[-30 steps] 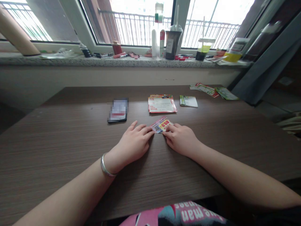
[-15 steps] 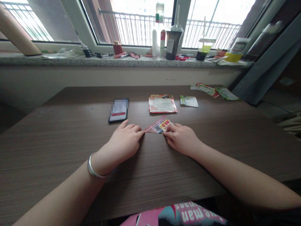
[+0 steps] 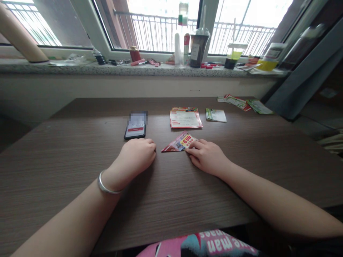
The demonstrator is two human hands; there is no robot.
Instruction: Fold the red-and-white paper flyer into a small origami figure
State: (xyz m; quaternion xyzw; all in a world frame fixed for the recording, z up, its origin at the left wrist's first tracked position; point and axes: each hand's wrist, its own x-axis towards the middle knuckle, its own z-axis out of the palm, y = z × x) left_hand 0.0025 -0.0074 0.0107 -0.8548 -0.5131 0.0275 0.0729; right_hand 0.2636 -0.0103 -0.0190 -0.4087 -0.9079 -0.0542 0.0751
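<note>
A colourful printed leaflet (image 3: 178,142), folded to a triangle with a yellow price patch, lies on the table in front of me. My right hand (image 3: 207,155) has its thumb and fingers closed on the leaflet's right end, pressing it against the table. My left hand (image 3: 138,151) is loosely curled, knuckles up, a little left of the leaflet's pointed tip and apart from it. Its fingertips are tucked under, and nothing shows in them. Just beyond the left hand lies a phone (image 3: 136,125) with a lit, partly blurred screen.
Behind the leaflet lies a stack of red-edged cards (image 3: 186,118), with a smaller green-and-white stack (image 3: 216,115) to its right. More paper slips (image 3: 238,102) lie at the far right. The windowsill (image 3: 160,70) holds cups, bottles and pens.
My left hand has let go of the leaflet's left tip, moved left and curled its fingers in. My right hand stays on the leaflet.
</note>
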